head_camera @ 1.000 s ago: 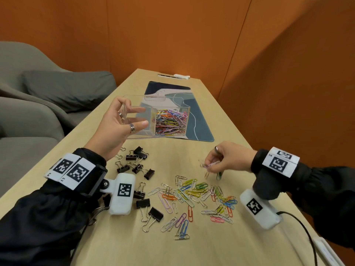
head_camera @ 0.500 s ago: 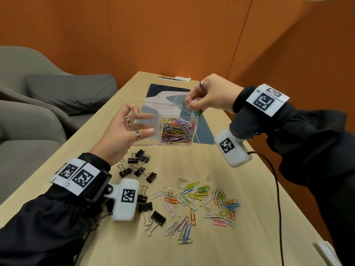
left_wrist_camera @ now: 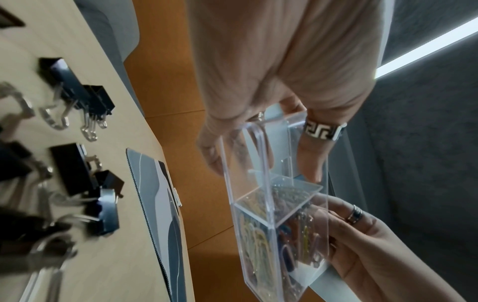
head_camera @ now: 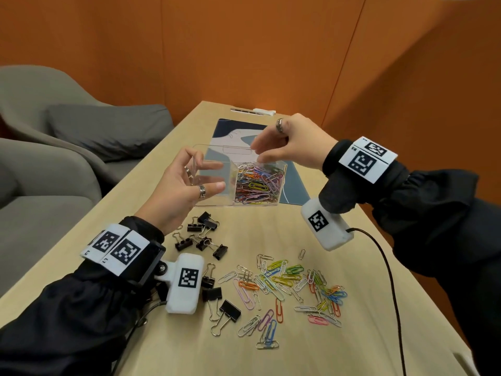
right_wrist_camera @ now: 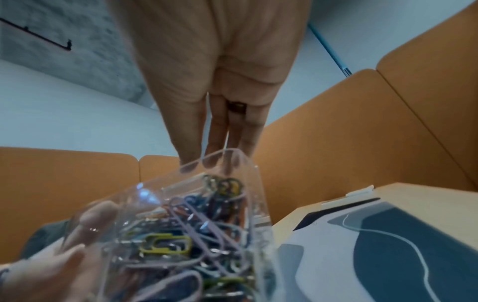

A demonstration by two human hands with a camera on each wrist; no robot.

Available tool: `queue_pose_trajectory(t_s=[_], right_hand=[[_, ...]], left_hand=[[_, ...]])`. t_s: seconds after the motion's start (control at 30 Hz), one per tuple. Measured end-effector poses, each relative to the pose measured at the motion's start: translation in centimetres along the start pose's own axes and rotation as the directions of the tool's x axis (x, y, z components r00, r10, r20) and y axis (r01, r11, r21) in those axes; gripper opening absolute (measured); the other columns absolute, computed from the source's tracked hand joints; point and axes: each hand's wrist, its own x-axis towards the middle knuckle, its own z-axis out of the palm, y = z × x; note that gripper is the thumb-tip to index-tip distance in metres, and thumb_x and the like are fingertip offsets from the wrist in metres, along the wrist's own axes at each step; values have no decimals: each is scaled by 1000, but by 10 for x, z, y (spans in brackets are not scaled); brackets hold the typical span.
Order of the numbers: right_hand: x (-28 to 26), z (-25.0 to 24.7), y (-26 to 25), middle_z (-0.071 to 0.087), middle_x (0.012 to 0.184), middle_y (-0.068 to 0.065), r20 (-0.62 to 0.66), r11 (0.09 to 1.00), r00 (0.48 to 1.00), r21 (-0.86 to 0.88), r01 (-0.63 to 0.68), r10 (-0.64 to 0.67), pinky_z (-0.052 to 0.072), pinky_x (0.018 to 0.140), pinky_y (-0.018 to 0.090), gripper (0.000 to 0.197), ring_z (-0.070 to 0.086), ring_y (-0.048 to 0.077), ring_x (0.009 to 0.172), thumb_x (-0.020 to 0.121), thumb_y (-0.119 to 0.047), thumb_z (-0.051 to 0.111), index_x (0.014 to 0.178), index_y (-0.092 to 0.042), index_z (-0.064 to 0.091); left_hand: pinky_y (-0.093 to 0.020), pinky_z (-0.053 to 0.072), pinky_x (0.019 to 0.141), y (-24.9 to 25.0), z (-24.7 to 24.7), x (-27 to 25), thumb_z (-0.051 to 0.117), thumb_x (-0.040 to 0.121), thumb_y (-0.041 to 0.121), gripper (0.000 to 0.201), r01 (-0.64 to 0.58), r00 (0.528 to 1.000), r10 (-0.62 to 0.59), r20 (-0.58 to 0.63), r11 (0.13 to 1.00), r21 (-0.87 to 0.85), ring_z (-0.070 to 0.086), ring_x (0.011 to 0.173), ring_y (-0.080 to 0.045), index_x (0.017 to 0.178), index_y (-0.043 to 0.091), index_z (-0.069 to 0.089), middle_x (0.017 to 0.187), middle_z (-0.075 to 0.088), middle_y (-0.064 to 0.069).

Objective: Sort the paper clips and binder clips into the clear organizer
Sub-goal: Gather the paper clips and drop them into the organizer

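Head: left hand [head_camera: 179, 196] grips clear organizer [head_camera: 217, 185] above table [head_camera: 339, 348], fingers curled round its empty end. Right hand [head_camera: 292, 142] over full paper-clip compartment [head_camera: 257, 185], fingers loosely extended, holding nothing. Loose paper clips [head_camera: 287, 286], binder clips [head_camera: 200, 237] on table.

Left wrist: ringed fingers [left_wrist_camera: 313, 159] clasp organizer walls.

Right wrist: fingertips [right_wrist_camera: 214, 151] at rim.

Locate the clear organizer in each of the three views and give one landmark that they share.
Head: clear organizer at centre, held up above the table by the left hand.
Left wrist: clear organizer right of centre, running down to the lower edge.
Right wrist: clear organizer in the lower left and centre.
Shared landmark: the blue and white mat on the table.
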Motion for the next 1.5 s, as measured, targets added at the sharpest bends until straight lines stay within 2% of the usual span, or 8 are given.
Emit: queue_pose_trajectory(t_s=[0.33, 0.47, 0.6, 0.93, 1.03, 1.17, 1.33, 1.5], right_hand=[[-18, -2, 2, 39, 47, -5, -42, 955, 999, -297, 8, -21, 29, 43, 15, 42, 33, 12, 42, 95, -44, 44, 63, -26, 65], [-16, 4, 3, 49, 64, 7, -8, 950, 1000, -312, -28, 27, 22, 52, 23, 48, 38, 12, 52, 97, -47, 35, 97, -21, 75], [-12, 4, 0, 65, 78, -11, -29, 970, 999, -241, -20, 14, 27, 69, 30, 48, 48, -13, 57, 99, -45, 32, 96, -23, 75], [-8, 18, 3, 67, 102, 12, -21, 973, 1000, -229, -2, -3, 31, 99, 39, 47, 51, 25, 111, 100, -43, 30, 100, -21, 71], [-15, 12, 8, 66, 95, 26, -183, 993, 981, -112, 48, -68, 47, 83, 42, 37, 60, 36, 91, 100, -36, 37, 92, -18, 68], [-34, 14, 16, 61, 71, 13, -311, 998, 949, -2, 58, -56, 47, 67, 34, 34, 56, 23, 66, 99, -35, 42, 71, -25, 57], [-60, 42, 24, 62, 67, -10, 196, 995, 976, 30, -99, 92, 48, 63, 20, 33, 55, 6, 62, 95, -36, 49, 77, -16, 68], [-74, 68, 27, 51, 110, -8, 638, 959, 719, -225, -171, 277, 45, 92, 29, 44, 53, 15, 105, 80, -45, 68, 119, -28, 57]], left_hand=[[-31, 55, 78, -2, -4, 2, 69, 65, -2, 42, -5, 1000, 6, 28, 1000, -30, 64, 93, -26, 79, 24, 38, 113, 64, -8], [-32, 55, 80, -1, -3, 1, 70, 66, -2, 43, -9, 1000, 9, 24, 1000, -19, 64, 95, -27, 79, 23, 38, 114, 62, -9], [-31, 56, 79, 1, -1, 0, 67, 64, 0, 40, -7, 1000, 7, 19, 1000, -8, 63, 96, -28, 80, 22, 37, 117, 62, -11], [-41, 51, 86, 2, -5, 1, 75, 66, -2, 47, -2, 1000, 2, -10, 1000, 5, 60, 103, -33, 80, 24, 39, 118, 62, -11], [-44, 49, 88, 3, -6, 1, 71, 67, -2, 43, -11, 999, 11, -34, 1000, 11, 58, 107, -37, 79, 24, 39, 116, 63, -11], [-42, 48, 87, 5, -8, 1, 64, 72, -8, 41, -30, 997, 31, -72, 999, 19, 59, 104, -34, 79, 23, 38, 114, 63, -8], [-30, 52, 78, 8, -9, 2, 57, 79, -16, 43, -58, 992, 58, -110, 998, 9, 61, 98, -29, 79, 22, 35, 109, 64, -6], [-27, 53, 77, 8, -8, 1, 55, 79, -17, 44, -60, 993, 62, -104, 998, 16, 62, 96, -28, 79, 22, 35, 109, 64, -6]])
